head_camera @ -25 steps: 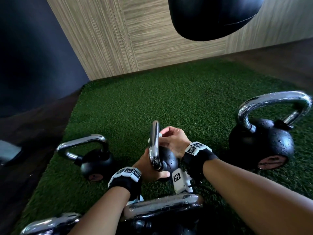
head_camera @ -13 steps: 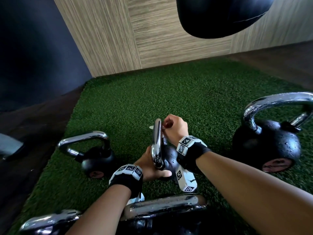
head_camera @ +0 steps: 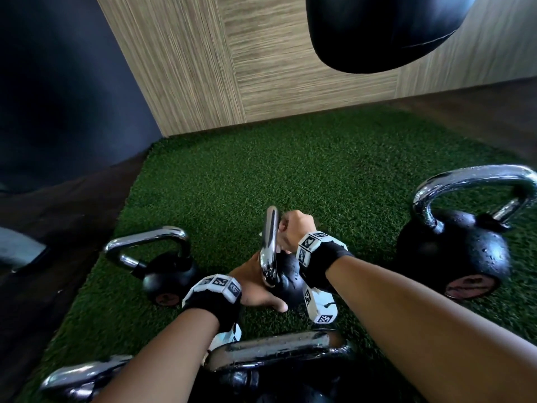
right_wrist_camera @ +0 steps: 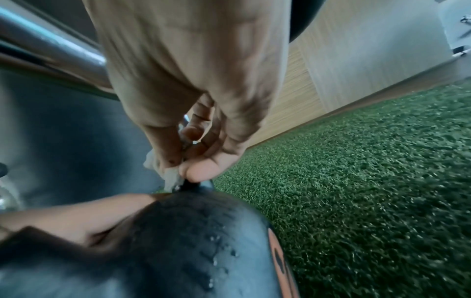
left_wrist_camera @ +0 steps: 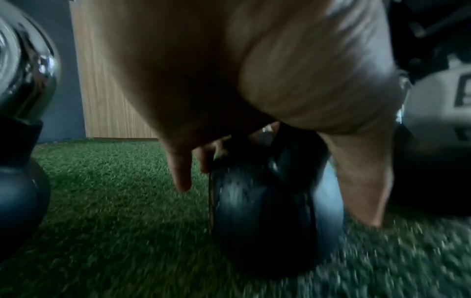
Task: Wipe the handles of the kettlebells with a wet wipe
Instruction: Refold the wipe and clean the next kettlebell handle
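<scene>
A small black kettlebell [head_camera: 286,282] with a chrome handle [head_camera: 269,245] stands on the green turf [head_camera: 261,170], its handle edge-on to me. My left hand [head_camera: 255,289] holds its round body [left_wrist_camera: 262,211] from the left, thumb along the front. My right hand [head_camera: 293,232] is curled at the upper right side of the handle. It pinches a crumpled white wet wipe [right_wrist_camera: 173,175] against the handle, just above the ball [right_wrist_camera: 198,231]. Water drops sit on the ball. Most of the wipe is hidden by the fingers.
Another small kettlebell [head_camera: 165,269] stands to the left and a large one [head_camera: 456,251] to the right. The chrome handles of two more [head_camera: 276,353] [head_camera: 84,376] lie close below my arms. A black punching bag [head_camera: 383,27] hangs above the wood-panelled wall [head_camera: 203,68].
My right hand has slid up the handle from beside the ball to near its top, closing into a tighter fist. The left hand has stayed on the ball.
</scene>
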`<act>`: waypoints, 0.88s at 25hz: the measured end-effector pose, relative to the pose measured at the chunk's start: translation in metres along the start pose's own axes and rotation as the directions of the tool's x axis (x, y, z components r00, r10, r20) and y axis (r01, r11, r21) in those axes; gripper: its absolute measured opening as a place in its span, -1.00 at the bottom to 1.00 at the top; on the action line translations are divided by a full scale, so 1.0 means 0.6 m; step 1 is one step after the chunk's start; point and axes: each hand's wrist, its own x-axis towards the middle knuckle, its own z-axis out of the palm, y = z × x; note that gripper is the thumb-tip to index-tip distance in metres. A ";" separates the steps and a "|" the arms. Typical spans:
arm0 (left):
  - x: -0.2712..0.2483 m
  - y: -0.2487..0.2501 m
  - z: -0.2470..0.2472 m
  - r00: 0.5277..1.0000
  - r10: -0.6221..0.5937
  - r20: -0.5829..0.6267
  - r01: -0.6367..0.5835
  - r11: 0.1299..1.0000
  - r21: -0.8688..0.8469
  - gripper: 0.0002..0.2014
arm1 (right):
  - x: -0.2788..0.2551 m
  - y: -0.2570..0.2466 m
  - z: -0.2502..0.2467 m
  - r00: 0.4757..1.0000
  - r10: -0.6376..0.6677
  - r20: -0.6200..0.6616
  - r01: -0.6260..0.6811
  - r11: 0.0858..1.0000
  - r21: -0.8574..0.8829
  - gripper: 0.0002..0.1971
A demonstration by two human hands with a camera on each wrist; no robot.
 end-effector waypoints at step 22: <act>-0.043 0.059 -0.194 0.954 -0.077 -0.289 0.207 0.866 0.455 -0.17 | -0.042 -0.027 -0.124 0.963 -0.230 0.137 0.268 0.805 -0.530 -0.89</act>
